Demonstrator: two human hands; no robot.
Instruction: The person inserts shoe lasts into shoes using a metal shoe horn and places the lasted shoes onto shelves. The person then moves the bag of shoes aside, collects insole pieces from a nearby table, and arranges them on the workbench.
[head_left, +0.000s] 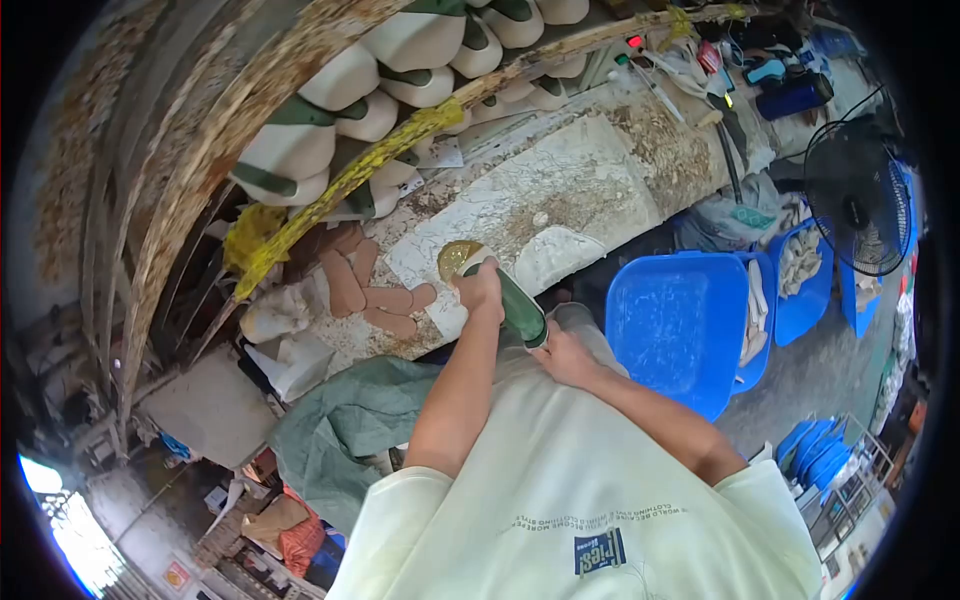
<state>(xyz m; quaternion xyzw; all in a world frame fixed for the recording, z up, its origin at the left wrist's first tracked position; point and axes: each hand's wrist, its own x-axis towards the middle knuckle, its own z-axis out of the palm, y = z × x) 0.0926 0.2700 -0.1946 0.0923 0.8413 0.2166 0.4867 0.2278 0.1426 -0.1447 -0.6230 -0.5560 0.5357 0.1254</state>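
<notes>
My left hand (480, 288) grips one end of a dark green shoe (521, 308) with a pale edge, held slanting in front of my shirt. At the shoe's other end my right hand (562, 355) is closed around it, its fingertips partly hidden. Just beyond my left hand, on the workbench (575, 165), is a round golden container (458, 260), partly covered by the hand. Several tan insole-shaped pieces (345, 283) lie on the bench to the left of it. A white sheet (555, 255) hangs over the bench's near edge.
White-and-green shoes (290, 140) fill a rack behind a yellow-wrapped bar (350, 190). Blue tubs (675, 330) stand at the right, near a black fan (856, 205). Green cloth (350, 430) lies at my left. Tools and a dark blue bottle (795, 97) sit at the bench's far end.
</notes>
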